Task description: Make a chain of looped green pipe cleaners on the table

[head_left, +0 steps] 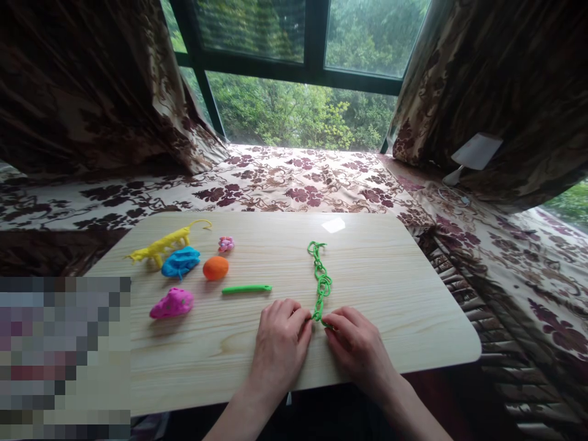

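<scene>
A green chain of linked loops [324, 284] lies lengthwise on the pale wooden table [390, 294], its near end between my two hands. My left hand [282, 334] rests on the tabletop with thumb and fingertips pinched at the left side of that end. From the other side, my right hand [356, 340] pinches the end of the green strand, its fingers curled together. Left of the chain lies a green stick [247, 289] with a small hole at its right end. An orange egg-shaped piece [215, 268] sits beyond the stick.
Toward the table's left are a yellow four-legged animal figure [163, 244], a blue lump [180, 263], a magenta lump [171, 304] and a small pink-and-white cluster [225, 244]. A white lamp [478, 152] stands on the floral-covered ledge [303, 177] below the window. Pixel blocks hide the lower left.
</scene>
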A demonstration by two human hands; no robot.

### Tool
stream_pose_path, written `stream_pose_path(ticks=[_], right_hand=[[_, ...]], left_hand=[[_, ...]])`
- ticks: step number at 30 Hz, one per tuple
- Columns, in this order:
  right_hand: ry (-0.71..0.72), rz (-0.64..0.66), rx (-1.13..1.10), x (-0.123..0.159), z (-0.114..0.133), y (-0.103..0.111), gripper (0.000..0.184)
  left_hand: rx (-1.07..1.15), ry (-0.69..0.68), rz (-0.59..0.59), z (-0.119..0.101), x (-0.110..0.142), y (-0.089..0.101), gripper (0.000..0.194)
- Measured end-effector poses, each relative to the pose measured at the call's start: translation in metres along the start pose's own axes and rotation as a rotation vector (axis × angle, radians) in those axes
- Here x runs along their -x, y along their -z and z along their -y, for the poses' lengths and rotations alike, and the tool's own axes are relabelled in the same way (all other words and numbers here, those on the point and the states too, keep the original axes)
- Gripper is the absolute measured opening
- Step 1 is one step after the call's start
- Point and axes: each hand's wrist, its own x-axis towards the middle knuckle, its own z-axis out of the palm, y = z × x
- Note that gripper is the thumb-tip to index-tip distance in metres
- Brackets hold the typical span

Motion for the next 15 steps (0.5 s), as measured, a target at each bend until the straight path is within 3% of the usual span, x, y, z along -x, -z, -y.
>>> stream_pose_path(ticks=[8, 15], right_hand=[[-0.009, -0.075, -0.21, -0.007, 0.014, -0.011, 0.021], [0.066, -0.145, -0.211, -0.014, 0.018, -0.013, 0.023]], left_hand=[[0.13, 0.024, -0.052, 0.001, 0.008, 0.001, 0.012], [0.296, 0.101, -0.103, 0.005, 0.013, 0.009, 0.017]])
